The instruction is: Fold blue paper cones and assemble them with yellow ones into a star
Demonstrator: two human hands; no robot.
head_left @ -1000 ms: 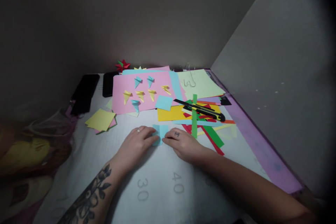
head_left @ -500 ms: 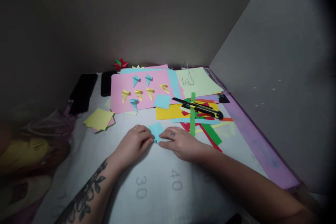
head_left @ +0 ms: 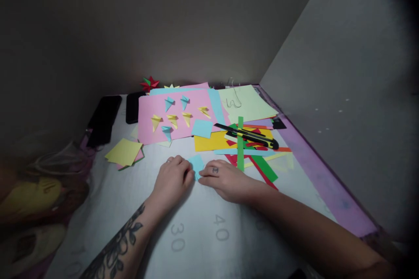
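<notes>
A small light-blue sheet of paper (head_left: 197,165) lies on the white mat between my two hands. My left hand (head_left: 173,178), fingers curled and closed, presses at its left edge. From the right, my right hand (head_left: 225,179) pinches its near right edge with thumb and forefinger. My fingers hide part of the paper's near edge. Farther back, folded blue paper pieces (head_left: 169,103) and folded yellow paper pieces (head_left: 156,123) rest on a pink sheet (head_left: 145,113). Another blue paper square (head_left: 202,128) overlaps that sheet's near right corner.
A utility knife (head_left: 252,136) lies over coloured paper strips (head_left: 241,148) at the right. Yellow paper squares (head_left: 124,152) are stacked at the left, near two black phones (head_left: 105,112). A pale green sheet (head_left: 247,102) and a red-green paper star (head_left: 149,83) sit by the wall.
My left hand has turned slightly, its thumb moving a little toward the right along the blue paper. My right hand stays nearly in place. The view has shifted slightly.
</notes>
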